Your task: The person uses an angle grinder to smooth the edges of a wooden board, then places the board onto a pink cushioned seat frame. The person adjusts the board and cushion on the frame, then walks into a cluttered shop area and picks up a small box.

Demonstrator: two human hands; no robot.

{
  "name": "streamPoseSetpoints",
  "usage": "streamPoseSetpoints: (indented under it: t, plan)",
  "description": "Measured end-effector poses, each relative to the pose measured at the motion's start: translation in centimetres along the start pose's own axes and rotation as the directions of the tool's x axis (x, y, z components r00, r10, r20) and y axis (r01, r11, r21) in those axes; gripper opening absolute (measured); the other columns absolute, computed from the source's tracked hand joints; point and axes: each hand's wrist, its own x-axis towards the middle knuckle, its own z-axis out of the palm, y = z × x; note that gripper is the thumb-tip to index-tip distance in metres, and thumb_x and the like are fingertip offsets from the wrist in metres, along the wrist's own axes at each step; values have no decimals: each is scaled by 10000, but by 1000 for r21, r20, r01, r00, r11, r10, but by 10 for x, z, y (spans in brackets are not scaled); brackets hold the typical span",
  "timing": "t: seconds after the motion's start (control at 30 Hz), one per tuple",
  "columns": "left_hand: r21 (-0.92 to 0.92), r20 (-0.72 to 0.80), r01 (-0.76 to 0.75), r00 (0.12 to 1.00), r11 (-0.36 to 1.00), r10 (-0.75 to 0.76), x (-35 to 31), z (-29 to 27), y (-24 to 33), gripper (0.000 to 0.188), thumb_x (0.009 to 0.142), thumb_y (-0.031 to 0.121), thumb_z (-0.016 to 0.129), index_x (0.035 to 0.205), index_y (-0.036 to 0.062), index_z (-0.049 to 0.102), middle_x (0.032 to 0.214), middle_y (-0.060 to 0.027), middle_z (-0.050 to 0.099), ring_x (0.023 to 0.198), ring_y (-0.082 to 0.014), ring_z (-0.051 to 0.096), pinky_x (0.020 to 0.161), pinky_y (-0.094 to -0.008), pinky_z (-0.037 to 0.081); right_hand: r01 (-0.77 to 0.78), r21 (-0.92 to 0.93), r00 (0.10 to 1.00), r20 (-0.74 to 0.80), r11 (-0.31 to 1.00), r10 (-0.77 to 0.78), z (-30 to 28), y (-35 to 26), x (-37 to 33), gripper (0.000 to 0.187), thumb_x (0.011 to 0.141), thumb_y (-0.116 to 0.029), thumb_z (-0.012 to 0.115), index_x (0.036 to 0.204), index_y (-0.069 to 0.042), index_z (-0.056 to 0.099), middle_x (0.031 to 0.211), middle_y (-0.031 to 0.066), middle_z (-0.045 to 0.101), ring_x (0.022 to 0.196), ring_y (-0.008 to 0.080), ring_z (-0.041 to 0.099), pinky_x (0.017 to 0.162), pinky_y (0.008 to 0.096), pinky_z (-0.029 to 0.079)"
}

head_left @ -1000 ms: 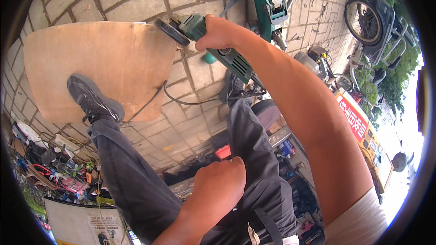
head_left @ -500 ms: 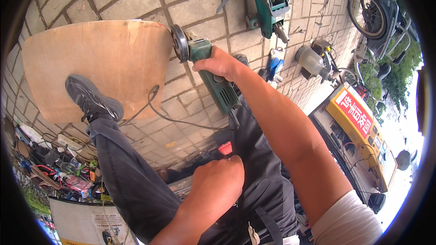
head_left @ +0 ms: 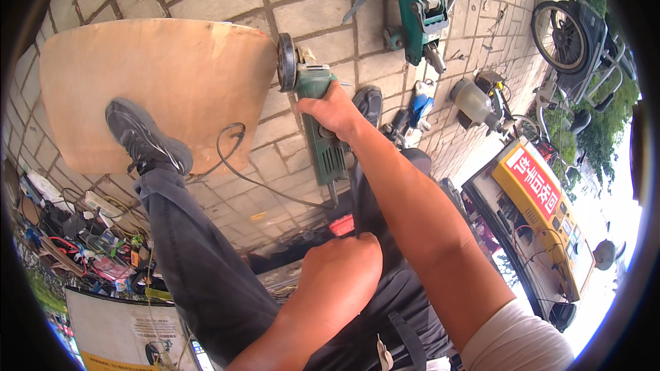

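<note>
A green angle grinder (head_left: 322, 144) is in my right hand (head_left: 330, 110), which wraps round its body just behind the head. Its dark round disc (head_left: 287, 62) stands at the right edge of a light-brown wooden board (head_left: 206, 89). From the grinder's rear end a grey cord (head_left: 275, 192) runs back and loops over the board's lower right corner. My left shoe (head_left: 144, 136) presses flat on the board. Over my lap, my left hand (head_left: 347, 264) is closed like a fist; its fingertips and anything inside them are hidden.
A green floor jack (head_left: 419, 7) stands on the brick paving at the top. To the right are a translucent plastic container (head_left: 472, 99), a yellow machine box (head_left: 529, 192) and a parked bike (head_left: 560, 38). Assorted clutter (head_left: 103, 247) lies at the lower left. My right shoe (head_left: 368, 103) is beyond the grinder.
The grinder and my right hand have shifted slightly right in view, the grinder now more upright. My right knee has swung outward to the right. My left hand stays closed.
</note>
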Motion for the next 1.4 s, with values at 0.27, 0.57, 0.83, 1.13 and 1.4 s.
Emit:
streamPoseSetpoints:
  t: [0.27,0.57,0.83,1.13,1.4]
  plan:
    - [-27,-42,-50,998,998,49,-8,0,-3,114,824,51,548,880,-39,590,705,-192,653,701,-372,678,610,-465,540,74,-175,997,40,982,-69,-13,-38,-15,586,700,-196,787,1124,89,500,954,144,616,835,206,608,710,356,527]
    - [-76,-237,-172,960,982,149,-17,6,-8,46,758,23,595,760,-19,577,613,-181,625,590,-335,675,490,-440,522,-1,-86,1000,-1,996,1,-1,-28,-18,602,702,-197,785,1147,81,491,972,141,614,835,205,596,734,350,517]
    - [-124,-334,-229,926,965,177,-26,8,-11,54,715,6,611,688,-13,568,595,-175,624,577,-325,677,480,-418,517,34,-283,999,15,959,-31,-13,-45,-5,664,679,-234,790,1160,101,478,1005,175,626,893,234,617,794,361,513]
    - [-145,-353,-261,915,954,197,-30,7,-12,63,680,5,627,673,-22,570,604,-207,626,570,-347,668,472,-432,504,39,-320,999,23,947,-34,-15,-52,-4,709,680,-257,790,1184,115,458,1041,205,626,936,259,624,832,365,511]
    - [-166,-372,-286,905,944,208,-32,5,-13,60,672,2,627,670,-27,574,599,-209,617,574,-359,666,470,-438,503,93,-448,996,37,889,-86,-23,-60,-5,730,670,-257,796,1192,129,463,1047,217,634,956,269,632,836,367,514]
